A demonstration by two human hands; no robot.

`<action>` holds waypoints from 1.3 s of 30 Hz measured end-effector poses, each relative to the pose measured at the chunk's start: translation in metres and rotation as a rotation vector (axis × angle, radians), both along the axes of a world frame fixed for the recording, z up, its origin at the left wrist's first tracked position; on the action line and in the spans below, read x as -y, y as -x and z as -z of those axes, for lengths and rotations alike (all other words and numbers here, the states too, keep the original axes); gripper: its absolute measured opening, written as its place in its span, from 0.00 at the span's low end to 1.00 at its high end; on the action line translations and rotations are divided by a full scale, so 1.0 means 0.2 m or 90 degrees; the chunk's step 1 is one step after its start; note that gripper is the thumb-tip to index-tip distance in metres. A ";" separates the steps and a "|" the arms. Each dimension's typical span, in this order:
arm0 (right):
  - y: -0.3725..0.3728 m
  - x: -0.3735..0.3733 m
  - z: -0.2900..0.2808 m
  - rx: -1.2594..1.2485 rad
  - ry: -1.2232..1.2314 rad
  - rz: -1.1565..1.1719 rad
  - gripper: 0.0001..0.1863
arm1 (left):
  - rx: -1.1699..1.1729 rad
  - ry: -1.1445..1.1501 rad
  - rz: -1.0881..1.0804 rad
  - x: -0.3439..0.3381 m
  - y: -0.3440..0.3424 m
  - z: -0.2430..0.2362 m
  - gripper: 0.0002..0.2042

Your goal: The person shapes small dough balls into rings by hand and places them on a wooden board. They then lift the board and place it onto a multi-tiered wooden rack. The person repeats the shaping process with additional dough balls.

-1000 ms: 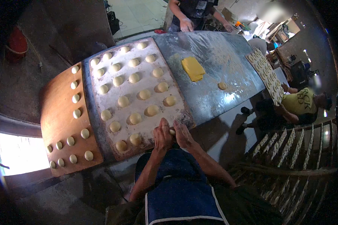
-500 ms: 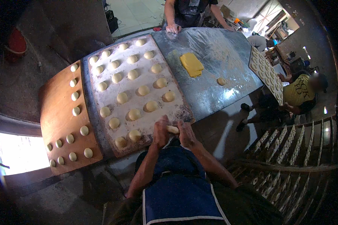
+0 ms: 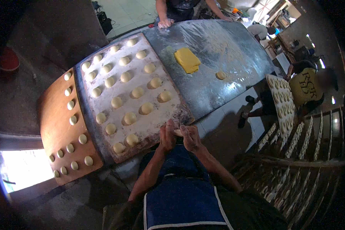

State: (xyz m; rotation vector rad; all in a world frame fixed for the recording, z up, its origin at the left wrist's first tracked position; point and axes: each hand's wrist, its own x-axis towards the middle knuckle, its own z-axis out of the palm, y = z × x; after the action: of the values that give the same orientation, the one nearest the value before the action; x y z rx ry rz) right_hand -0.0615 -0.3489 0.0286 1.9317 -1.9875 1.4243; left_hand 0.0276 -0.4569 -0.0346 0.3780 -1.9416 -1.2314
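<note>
A pale piece of dough is held between my two hands, close to my body at the near edge of the floured board. My left hand is closed at its left end, and my right hand wraps its right end with the thumb on top. Most of the dough is hidden by my fingers. Rows of round dough balls sit on the floured board, among them one ball just beyond my hands.
More dough balls lie on an orange-brown board at the left. A folded yellow slab and a small dough piece rest on the metal table. At right a person carries a dough-filled tray beside a loaded rack. Another person's hand touches the far edge.
My hands have come slightly closer together, and less of the dough shows between them. The co-worker's tray at right has swung down toward the rack. The whole view has shifted a little.
</note>
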 end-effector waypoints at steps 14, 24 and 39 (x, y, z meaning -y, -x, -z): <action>0.21 -0.01 0.07 -0.040 -0.296 0.412 0.37 | 0.293 0.187 -0.141 0.17 0.22 -0.12 0.12; 0.47 0.48 0.14 -0.001 -0.236 0.230 0.25 | 0.371 0.148 -0.150 0.19 0.09 -0.07 0.18; 0.47 0.47 -0.03 0.341 -0.317 0.097 0.22 | 0.548 -0.030 -0.056 0.49 0.13 -0.47 0.15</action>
State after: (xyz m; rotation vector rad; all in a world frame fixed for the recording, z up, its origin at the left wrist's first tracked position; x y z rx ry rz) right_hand -0.1555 -0.4435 0.0340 1.5849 -2.8940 1.6569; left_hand 0.0013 -0.5559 0.0599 1.1516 -2.5545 -1.1511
